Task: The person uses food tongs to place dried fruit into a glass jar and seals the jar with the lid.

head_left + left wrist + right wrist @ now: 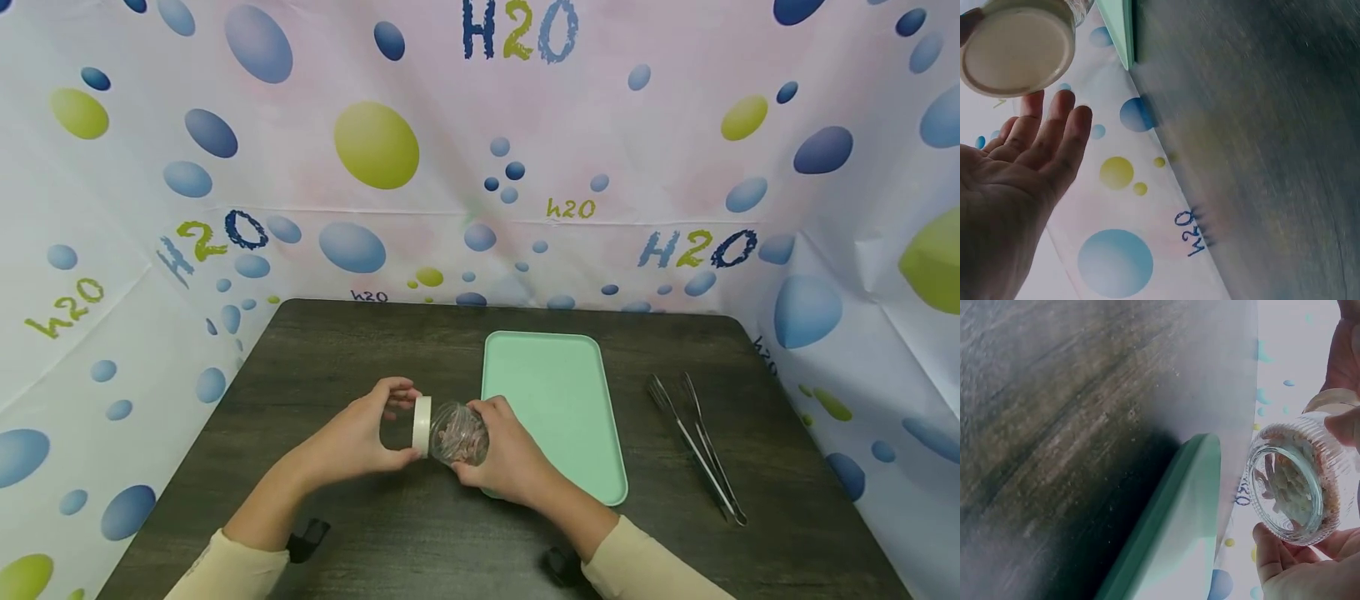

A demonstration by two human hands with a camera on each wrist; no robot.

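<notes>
A clear ribbed glass jar [457, 433] is held tipped on its side above the table, with small pinkish and pale pieces inside. My right hand [517, 457] grips its base end, thumb on the near side and fingers on the far side. In the right wrist view the round glass bottom [1285, 490] faces the camera. A cream lid [422, 427] sits on the jar's left end. My left hand [352, 437] pinches the lid's rim between thumb and fingertips, palm apart from it. The left wrist view shows the lid's flat top [1016, 53].
A mint-green tray [551, 400] lies just right of the jar, partly behind my right hand. Metal tongs [701, 450] rest farther right on the dark wooden table [360, 350]. A bubble-patterned cloth [450, 108] hangs behind and at both sides.
</notes>
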